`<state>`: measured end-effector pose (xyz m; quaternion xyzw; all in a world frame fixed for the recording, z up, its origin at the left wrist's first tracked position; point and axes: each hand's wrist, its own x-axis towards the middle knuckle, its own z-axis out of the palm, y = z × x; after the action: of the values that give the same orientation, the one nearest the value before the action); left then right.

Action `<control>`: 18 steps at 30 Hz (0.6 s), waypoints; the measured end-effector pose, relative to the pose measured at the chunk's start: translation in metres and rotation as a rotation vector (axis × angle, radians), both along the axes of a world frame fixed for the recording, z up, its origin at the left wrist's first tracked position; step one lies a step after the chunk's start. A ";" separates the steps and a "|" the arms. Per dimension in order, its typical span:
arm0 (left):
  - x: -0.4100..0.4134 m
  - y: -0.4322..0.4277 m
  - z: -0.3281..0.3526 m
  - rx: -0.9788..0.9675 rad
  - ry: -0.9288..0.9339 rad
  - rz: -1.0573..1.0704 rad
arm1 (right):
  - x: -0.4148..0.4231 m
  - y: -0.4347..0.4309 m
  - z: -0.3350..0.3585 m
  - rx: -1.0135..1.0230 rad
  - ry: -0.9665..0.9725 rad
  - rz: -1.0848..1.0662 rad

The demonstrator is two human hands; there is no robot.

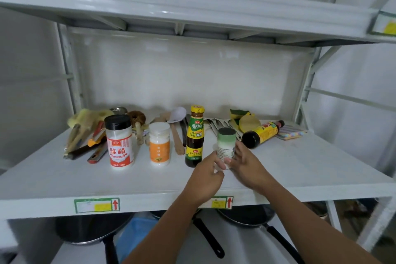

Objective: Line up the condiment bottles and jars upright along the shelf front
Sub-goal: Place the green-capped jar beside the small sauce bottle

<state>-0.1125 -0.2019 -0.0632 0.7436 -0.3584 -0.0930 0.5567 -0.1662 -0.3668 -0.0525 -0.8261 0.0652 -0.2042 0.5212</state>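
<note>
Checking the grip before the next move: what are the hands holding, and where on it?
Both hands, left hand and right hand, hold the green-capped white jar around its lower body, one on each side; it stands upright.

Matt white shelf (64, 182); glossy dark glass bottle (194, 137).

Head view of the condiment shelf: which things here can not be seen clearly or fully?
- Green-capped jar: both hands, left hand and right hand, cover its base and part of the label, so whether it rests on the shelf is unclear.
- Its label text: blurred.
- Utensils at the back: partly hidden by the upright bottles.
- Pans below: cut off by the shelf front.
- Lying dark bottle: label too small to read.
</note>
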 end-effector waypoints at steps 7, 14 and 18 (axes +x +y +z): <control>0.005 0.001 0.002 -0.123 0.081 -0.022 | 0.001 -0.002 -0.004 -0.077 0.034 -0.017; 0.014 -0.001 -0.006 -0.133 0.096 -0.032 | 0.007 0.001 -0.010 -0.194 -0.027 -0.215; 0.012 0.001 -0.005 -0.124 0.106 -0.049 | 0.006 -0.003 -0.007 -0.162 0.000 -0.161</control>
<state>-0.1003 -0.2014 -0.0678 0.6928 -0.3512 -0.1234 0.6176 -0.1602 -0.3697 -0.0594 -0.8576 0.1146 -0.2501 0.4347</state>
